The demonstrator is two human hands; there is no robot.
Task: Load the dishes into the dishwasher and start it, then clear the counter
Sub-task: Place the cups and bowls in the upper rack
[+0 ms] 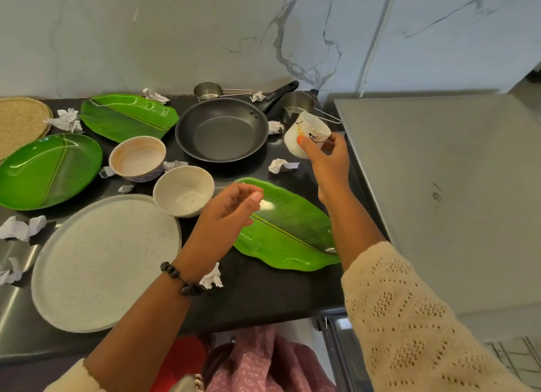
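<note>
Fingers (304,142) of the right hand (329,160) are curled round a tilted white cup (306,135), held above the counter (263,289) at its right edge. At the cup's nine o'clock lies a black pan (222,129). Left hand (227,216) is loosely curled, nothing held, over a leaf plate (288,233). At eight o'clock are found two bowls (183,191) and a round grey plate (105,262).
</note>
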